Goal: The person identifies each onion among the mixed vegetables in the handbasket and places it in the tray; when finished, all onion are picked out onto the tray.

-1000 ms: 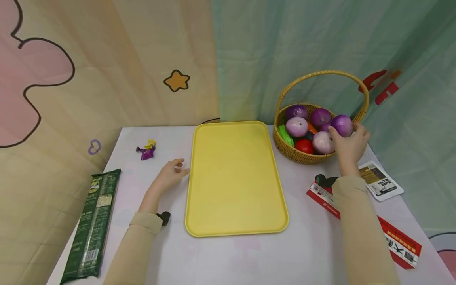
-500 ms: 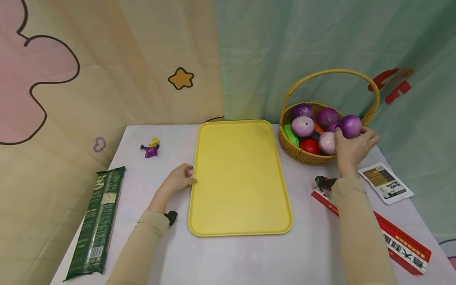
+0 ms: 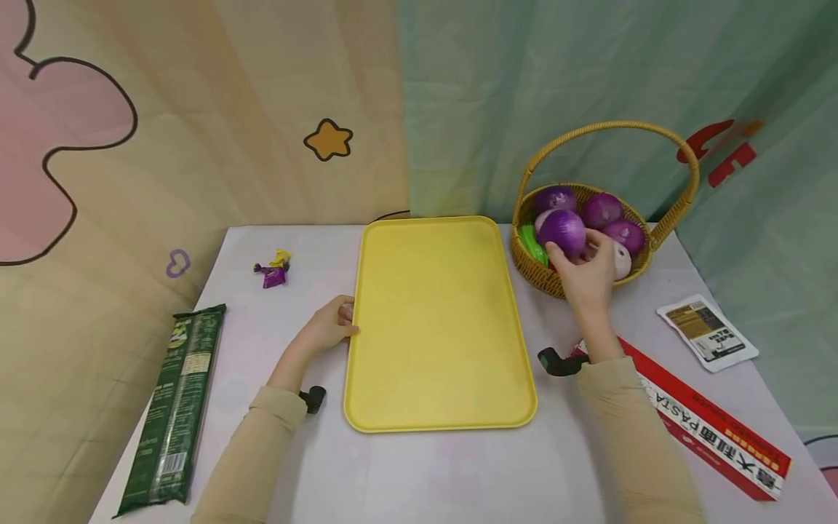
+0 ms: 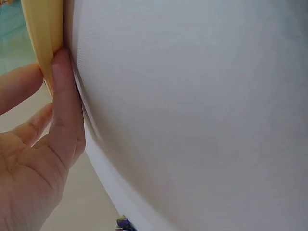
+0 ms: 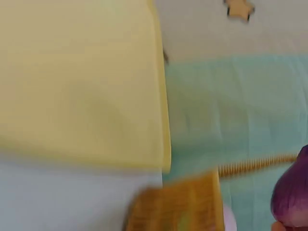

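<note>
Right hand (image 3: 589,276) gripping a purple onion (image 3: 561,231), over the basket (image 3: 532,274); left hand (image 3: 324,325) well apart, pinching the yellow tray (image 3: 439,327).

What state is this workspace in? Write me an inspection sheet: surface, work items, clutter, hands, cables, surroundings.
Surface: white table, no spill seen.
Work items: purple onion over a wicker basket with more purple and pale round vegetables; yellow tray beside the basket.
Clutter: green packet and small wrapped pieces at left; red pasta box and white pouch at right.
Hands: left hand pinches the tray's left edge; right hand holds the onion.
Cables: none certain; thin dark line behind the tray, unclear.
Surroundings: printed curtain behind.
</note>
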Tool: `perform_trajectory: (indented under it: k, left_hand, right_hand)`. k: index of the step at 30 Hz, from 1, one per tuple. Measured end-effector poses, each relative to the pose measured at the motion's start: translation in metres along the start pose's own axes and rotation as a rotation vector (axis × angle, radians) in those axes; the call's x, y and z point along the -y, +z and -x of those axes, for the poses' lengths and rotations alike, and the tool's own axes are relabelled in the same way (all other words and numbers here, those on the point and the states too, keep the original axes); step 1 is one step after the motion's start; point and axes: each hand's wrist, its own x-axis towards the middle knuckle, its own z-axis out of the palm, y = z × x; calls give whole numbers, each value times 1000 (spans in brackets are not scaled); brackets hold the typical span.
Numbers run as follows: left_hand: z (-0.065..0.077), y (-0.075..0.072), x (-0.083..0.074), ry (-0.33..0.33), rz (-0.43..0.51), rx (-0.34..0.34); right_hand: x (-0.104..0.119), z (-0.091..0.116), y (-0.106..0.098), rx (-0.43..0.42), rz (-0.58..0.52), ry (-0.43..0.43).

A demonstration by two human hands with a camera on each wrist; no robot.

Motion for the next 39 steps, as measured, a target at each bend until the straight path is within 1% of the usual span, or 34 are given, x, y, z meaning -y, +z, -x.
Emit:
perform_trajectory:
  k: [3,5,8,10,12,14,17,21,25,28,31,35,39]
  left_hand:
    - [1,-1,0,17,-11,11]
    - [1,-1,0,22,-18,19]
    - [2,0,1,28,-3,29]
    - [2,0,2,16,17,29]
    - [3,0,3,2,40,32]
    - [3,1,3,-21,66,30]
    - [4,3,5,-37,95,26]
    - [4,6,6,-59,117,7]
    - [5,6,6,-82,135,-3]
    - [4,6,7,-98,162,-8]
    - [4,6,7,-109,174,-11]
    - [5,7,6,-112,160,-25]
    - [5,8,3,-116,148,-35]
  right_hand:
    - [3,10,26,191,-92,45]
    - [4,15,46,307,-122,77]
    - [1,21,78,433,-99,106]
    - [-1,24,99,488,-47,128]
    - [-4,27,119,539,-43,172]
    - [-7,28,138,580,-86,239]
    - [-11,29,161,608,-170,324]
    - [-17,30,181,613,-207,372]
    - [-18,33,191,598,-209,370]
    - [-16,35,191,582,-203,355]
    - [-14,37,187,585,-193,335]
    - [-11,40,173,599,-123,264]
    - [-4,40,146,610,-33,159]
